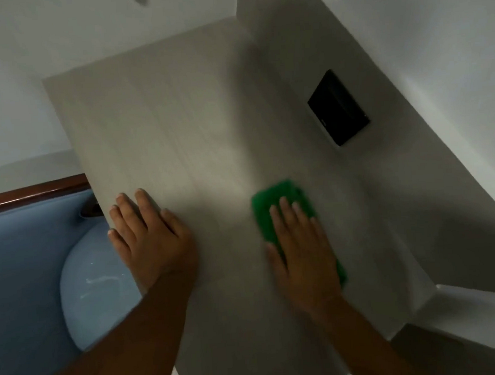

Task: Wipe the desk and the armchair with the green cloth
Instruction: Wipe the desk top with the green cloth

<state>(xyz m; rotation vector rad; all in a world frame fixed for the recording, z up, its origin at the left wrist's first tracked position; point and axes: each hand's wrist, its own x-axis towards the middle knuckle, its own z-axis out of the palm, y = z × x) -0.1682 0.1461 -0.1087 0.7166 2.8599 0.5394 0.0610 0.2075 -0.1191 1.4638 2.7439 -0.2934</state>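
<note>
Right hand [302, 247]: grip is flat, fingers spread and pressed palm-down on the green cloth [274, 211]. No pinch; the cloth is held only by downward pressure. Cloth lies folded on the bench [179, 133], in the near-right part of the top, showing past the fingertips and along the outer edge of the palm. Hand and cloth are motion-blurred, so a stroke appears to be under way.

Left hand [150, 236]: empty, fingers spread, resting flat at the bench's left edge with fingertips at or just over the rim. Reads as a brace.

Bench top: pale wood grain, bare apart from hands and cloth. A black wall panel [338, 108] sits on the raised surface to the right, well apart from the cloth.

Armchair [27, 258]: blue upholstery, brown wooden trim along its top, tucked just beside and below the bench's left edge. Faint pale marks show on its seat.

Judgement: desk wipe in hand; armchair not yet touched. Next move calls for carrying the stroke over the far and left parts of the top, keeping palm pressure even so the cloth does not bunch.

Writing: a tiny pale mark on the black panel, too small to read. No other labels seen.
</note>
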